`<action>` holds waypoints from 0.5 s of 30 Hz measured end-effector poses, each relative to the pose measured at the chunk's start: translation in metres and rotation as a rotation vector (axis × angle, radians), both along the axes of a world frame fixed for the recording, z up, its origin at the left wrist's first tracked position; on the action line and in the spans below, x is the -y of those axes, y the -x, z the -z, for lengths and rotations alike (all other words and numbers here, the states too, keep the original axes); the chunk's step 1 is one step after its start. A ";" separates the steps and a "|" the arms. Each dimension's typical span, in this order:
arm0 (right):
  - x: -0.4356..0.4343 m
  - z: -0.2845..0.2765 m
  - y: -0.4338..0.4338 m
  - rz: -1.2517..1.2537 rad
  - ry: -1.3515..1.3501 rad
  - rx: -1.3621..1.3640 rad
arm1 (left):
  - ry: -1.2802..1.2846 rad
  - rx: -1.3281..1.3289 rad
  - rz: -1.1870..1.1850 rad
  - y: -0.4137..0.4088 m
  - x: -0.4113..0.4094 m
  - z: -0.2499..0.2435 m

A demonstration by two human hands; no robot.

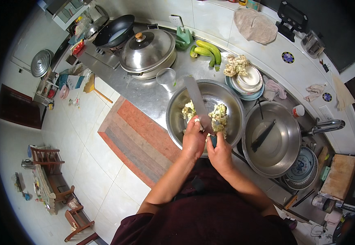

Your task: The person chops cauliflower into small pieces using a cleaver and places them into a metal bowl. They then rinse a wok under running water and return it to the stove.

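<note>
Over a large stainless steel basin [177, 101], my right hand [220, 153] grips the dark handle of a broad kitchen knife [195, 92], its blade pointing away from me. My left hand [194, 137] pinches a small pale piece of cauliflower [197, 120] against the blade's left side. Cut cauliflower florets [218, 114] lie in the basin to the right of the blade, and more florets [188, 109] to its left. Part of the basin's floor is hidden by my hands and the knife.
Beyond the basin are a clear plastic cup [166, 78], a lidded steel pot [148, 52] and green-yellow cucumbers [208, 50]. More cauliflower [236, 64] rests on stacked bowls [246, 82]. At right, a metal bowl of water [272, 137] sits below the faucet [327, 126].
</note>
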State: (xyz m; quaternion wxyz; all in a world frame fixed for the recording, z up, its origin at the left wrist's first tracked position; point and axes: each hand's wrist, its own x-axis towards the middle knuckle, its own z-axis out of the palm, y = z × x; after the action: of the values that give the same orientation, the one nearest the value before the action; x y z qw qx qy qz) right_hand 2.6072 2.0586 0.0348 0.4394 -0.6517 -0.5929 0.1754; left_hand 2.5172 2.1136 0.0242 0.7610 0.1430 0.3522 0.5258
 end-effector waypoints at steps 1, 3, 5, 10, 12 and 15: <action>0.001 0.000 0.002 -0.012 0.011 0.007 | -0.012 -0.038 -0.024 -0.002 0.002 0.003; 0.002 -0.002 0.006 -0.034 0.032 0.021 | -0.035 -0.114 -0.071 -0.005 0.005 0.009; 0.004 0.002 0.009 -0.022 0.062 0.002 | -0.078 -0.205 -0.065 -0.004 0.008 0.012; 0.003 0.011 0.011 -0.014 0.094 -0.012 | -0.119 -0.338 -0.071 -0.008 0.011 0.010; 0.003 0.015 0.008 -0.031 0.107 -0.053 | -0.158 -0.391 -0.009 -0.007 0.015 0.015; 0.002 0.016 0.008 0.005 0.069 -0.089 | -0.120 -0.322 0.030 -0.004 0.014 0.018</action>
State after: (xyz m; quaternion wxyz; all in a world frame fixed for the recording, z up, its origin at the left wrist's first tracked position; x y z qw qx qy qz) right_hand 2.5990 2.0562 0.0184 0.4429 -0.6594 -0.5649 0.2234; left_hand 2.5217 2.0999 0.0060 0.6924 0.2759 0.4352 0.5049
